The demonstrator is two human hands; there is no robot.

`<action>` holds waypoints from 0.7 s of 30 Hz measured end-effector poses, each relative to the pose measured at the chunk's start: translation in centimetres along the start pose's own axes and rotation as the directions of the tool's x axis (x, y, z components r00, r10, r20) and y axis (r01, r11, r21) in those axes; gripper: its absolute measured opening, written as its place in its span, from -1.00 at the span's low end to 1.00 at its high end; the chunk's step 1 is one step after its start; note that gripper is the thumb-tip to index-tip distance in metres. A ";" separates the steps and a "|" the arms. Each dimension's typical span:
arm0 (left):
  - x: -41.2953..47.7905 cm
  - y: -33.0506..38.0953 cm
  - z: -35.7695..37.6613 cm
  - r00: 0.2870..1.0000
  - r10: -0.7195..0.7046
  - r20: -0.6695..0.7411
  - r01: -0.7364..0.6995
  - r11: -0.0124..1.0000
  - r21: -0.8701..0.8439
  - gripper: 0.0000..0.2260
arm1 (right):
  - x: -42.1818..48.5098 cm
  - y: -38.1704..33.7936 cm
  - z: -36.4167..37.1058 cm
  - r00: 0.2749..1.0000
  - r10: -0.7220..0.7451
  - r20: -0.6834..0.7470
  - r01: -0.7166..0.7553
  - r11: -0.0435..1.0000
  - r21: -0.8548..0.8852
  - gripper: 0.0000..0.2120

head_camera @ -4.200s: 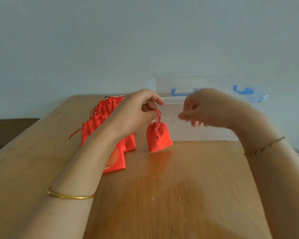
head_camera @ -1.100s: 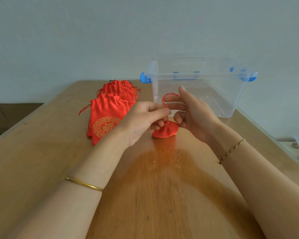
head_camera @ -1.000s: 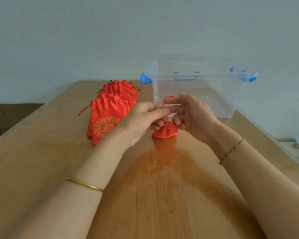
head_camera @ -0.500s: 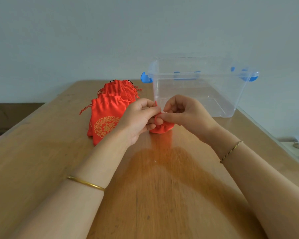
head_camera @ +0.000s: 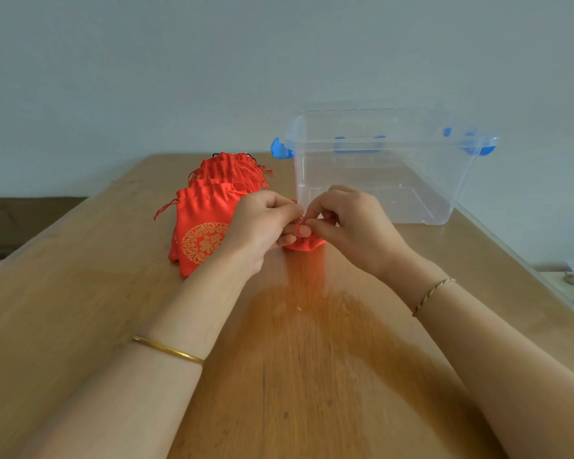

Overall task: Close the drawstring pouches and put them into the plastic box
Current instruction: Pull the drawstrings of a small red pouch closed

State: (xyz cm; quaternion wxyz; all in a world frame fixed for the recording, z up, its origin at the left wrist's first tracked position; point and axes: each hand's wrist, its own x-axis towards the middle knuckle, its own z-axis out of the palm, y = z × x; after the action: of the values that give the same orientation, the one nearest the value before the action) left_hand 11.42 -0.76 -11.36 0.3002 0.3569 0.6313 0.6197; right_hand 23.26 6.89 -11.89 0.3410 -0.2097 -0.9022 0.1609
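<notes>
Left hand (head_camera: 262, 223) and right hand (head_camera: 352, 226): each grip pinched tight on the drawstring (head_camera: 298, 221) of one small red pouch (head_camera: 304, 244), which sits on the worktop (head_camera: 312, 359) between them. Just left, a row of red pouches (head_camera: 209, 223), count unclear. The front one has a gold emblem, unreadable. One clear plastic box (head_camera: 378, 180) stands behind, with blue latches.
</notes>
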 end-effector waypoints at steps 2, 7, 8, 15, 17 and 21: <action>0.1 0.2 0.0 1.000 0.013 -0.022 -0.014 1.000 -0.025 -0.94 | 0.0 0.2 0.1 1.000 0.013 -0.004 -0.013 1.000 -0.010 -0.95; 0.1 0.5 0.1 0.973 0.176 -0.151 -0.172 0.984 0.038 -0.86 | 0.1 0.5 -0.1 0.953 0.302 0.023 -0.293 0.898 0.328 -0.84; 0.2 0.5 0.1 0.954 0.255 -0.157 -0.245 0.966 0.080 -0.85 | 0.1 0.6 -0.1 0.934 0.353 0.047 -0.342 0.854 0.392 -0.83; -0.2 -0.2 0.9 0.780 0.622 0.068 -0.544 0.621 0.565 -0.94 | -0.1 0.5 -0.2 0.864 0.472 0.176 -0.472 0.634 0.612 -0.80; 0.1 -0.6 0.7 0.767 0.639 0.059 -0.541 0.595 0.595 -0.93 | -0.2 0.5 -0.3 0.851 0.480 0.213 -0.490 0.581 0.649 -0.80; 0.4 -0.7 0.4 0.783 0.617 0.080 -0.525 0.585 0.619 -0.91 | -0.1 0.6 -0.5 0.832 0.461 0.310 -0.519 0.448 0.728 -0.85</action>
State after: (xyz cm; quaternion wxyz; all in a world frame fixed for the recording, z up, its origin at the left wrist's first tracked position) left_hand 11.47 -0.22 -12.10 -0.0935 0.5720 0.6668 0.4685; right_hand 23.83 7.41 -11.91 0.3057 -0.2832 -0.6473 0.6383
